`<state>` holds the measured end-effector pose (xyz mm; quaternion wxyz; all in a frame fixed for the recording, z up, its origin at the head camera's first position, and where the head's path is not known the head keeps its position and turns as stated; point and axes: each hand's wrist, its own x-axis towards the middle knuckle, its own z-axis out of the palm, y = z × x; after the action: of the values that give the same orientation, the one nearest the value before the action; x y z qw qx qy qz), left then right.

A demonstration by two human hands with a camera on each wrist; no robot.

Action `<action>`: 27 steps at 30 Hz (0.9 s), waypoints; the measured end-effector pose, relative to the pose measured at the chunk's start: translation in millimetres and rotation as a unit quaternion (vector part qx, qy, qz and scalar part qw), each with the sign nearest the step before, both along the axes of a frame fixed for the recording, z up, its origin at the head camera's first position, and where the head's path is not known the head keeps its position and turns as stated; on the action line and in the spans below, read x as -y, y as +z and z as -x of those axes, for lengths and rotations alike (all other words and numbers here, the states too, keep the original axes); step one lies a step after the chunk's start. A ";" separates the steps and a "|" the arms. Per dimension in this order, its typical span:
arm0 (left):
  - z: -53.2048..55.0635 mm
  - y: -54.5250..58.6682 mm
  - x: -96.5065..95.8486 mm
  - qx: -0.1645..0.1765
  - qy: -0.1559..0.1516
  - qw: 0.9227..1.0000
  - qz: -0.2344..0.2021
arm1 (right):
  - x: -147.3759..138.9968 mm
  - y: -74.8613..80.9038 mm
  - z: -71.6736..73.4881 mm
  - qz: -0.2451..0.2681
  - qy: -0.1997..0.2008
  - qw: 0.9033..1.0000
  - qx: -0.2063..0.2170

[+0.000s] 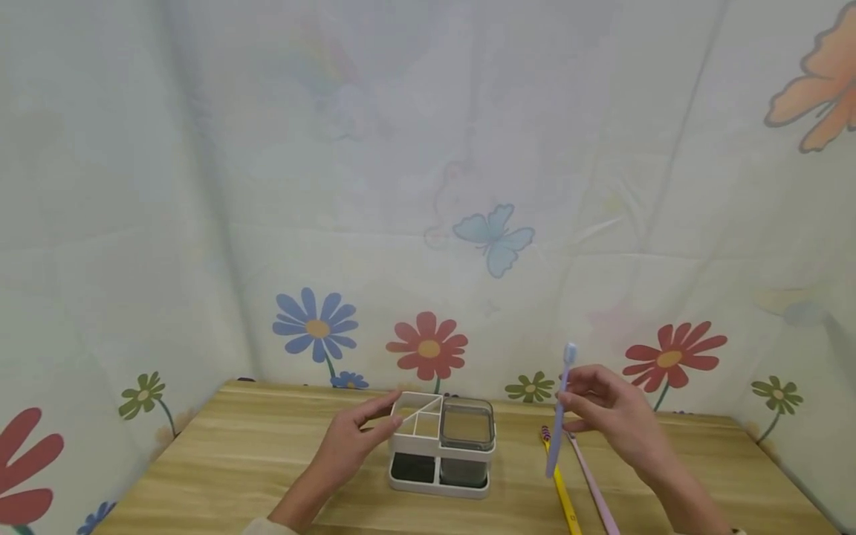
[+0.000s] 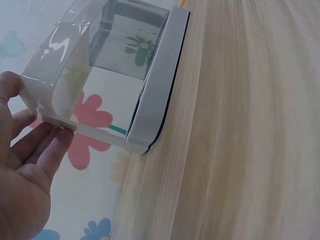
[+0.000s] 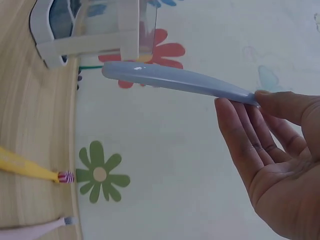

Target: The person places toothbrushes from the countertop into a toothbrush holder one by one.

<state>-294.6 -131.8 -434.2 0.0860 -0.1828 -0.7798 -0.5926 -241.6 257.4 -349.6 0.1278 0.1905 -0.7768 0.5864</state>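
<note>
A white toothbrush holder (image 1: 417, 446) with a divided upper tray stands on the wooden table. A clear cup (image 1: 467, 425) sits in its right side. My left hand (image 1: 349, 446) holds the left end of the upper tray (image 2: 55, 55) between thumb and fingers. To the right of the holder, my right hand (image 1: 618, 416) pinches a blue-purple toothbrush (image 1: 560, 416) below its head, bristles up and handle pointing down, above the table. In the right wrist view its handle (image 3: 165, 77) stretches out from the thumb and fingertips; the brush head is out of that frame.
A yellow toothbrush (image 1: 565, 494) and a pink toothbrush (image 1: 594, 483) lie side by side on the table (image 1: 221, 453), under and beside my right hand. A flower-printed cloth (image 1: 374, 260) hangs behind the table's back edge.
</note>
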 end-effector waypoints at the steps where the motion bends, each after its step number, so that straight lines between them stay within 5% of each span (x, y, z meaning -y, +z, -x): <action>1: 0.0 -0.1 0.4 -0.001 0.000 1.000 0.000 | 2.9 1.0 -0.2 0.001 0.002 1.000 -0.009; 15: -0.6 -1.1 3.9 -0.004 0.003 1.000 0.004 | 41.7 22.0 -9.7 0.038 0.001 0.996 -0.079; 27: -0.4 -4.5 0.6 -0.006 0.007 1.000 0.017 | 72.9 21.9 1.4 0.089 0.013 0.994 -0.065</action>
<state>-294.3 -132.4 -438.7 0.0913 -0.1820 -0.7903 -0.5779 -243.0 184.6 -327.7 0.1868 0.2256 -0.7094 0.6410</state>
